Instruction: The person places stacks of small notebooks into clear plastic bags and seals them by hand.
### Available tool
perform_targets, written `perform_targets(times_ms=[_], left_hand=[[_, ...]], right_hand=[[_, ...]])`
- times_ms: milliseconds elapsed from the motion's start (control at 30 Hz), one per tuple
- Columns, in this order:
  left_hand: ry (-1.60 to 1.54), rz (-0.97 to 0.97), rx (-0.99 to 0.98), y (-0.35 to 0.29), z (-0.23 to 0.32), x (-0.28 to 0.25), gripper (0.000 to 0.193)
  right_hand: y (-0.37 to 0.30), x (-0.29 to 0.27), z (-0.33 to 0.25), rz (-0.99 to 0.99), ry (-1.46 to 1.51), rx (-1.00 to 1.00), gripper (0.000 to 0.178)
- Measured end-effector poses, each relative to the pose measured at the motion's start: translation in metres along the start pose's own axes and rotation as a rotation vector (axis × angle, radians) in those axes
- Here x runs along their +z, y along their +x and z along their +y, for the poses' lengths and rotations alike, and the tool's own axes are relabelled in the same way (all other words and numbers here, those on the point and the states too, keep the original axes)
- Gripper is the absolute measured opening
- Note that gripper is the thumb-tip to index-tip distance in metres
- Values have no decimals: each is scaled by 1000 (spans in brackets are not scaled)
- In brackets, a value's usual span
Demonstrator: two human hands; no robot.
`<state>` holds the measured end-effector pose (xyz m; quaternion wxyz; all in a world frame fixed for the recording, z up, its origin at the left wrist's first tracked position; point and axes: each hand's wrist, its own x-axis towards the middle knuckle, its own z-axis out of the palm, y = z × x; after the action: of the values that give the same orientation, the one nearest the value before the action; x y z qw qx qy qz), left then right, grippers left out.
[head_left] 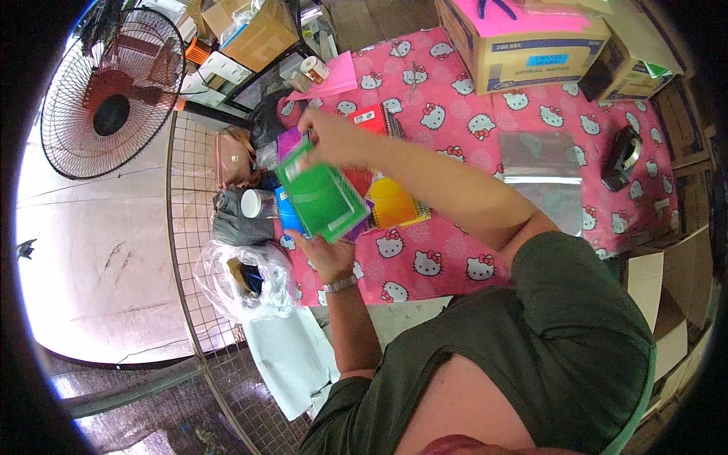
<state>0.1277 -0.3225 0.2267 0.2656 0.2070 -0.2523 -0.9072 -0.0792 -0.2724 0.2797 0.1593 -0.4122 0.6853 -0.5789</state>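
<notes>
A green notebook (322, 199) is tilted above the left part of the table, slightly blurred. My right hand (327, 140) grips its upper edge, fingers closed. At its lower edge, my left hand (327, 256), with a metal-banded watch on the wrist, is closed on the same notebook; part of its fingers is hidden. Beneath and around it lie a blue notebook (287, 212), a yellow spiral notebook (394, 203), a red spiral notebook (368, 116) and a purple one (289, 141), partly covered.
Clear plastic sleeves (540, 163) and a black tape dispenser (623, 158) lie right on the pink tablecloth (428, 262). Cardboard boxes (531, 61) stand at the back. Leftward are a white-lidded jar (258, 204), a plastic bag (250, 284), pink paper (337, 74) and a fan (112, 114).
</notes>
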Motion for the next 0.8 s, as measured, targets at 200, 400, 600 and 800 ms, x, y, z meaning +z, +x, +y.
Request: perform_targets(times_ms=[200,400,600,800], left_hand=[[261,139,-21,-70,-38,-40,42],[30,315,-60,-116,-69,-107,49],[-57,200,65,-132,-61,-70,64],[80,311,67,-134,-43,-98,47]], right_hand=[[-119,-11,65,166,-562,275,67],[-140,-23,58,35,-284,296,37],[-125,16,-5,-588,-262,126,44],[-56,59,51,-205,-666,310,58]])
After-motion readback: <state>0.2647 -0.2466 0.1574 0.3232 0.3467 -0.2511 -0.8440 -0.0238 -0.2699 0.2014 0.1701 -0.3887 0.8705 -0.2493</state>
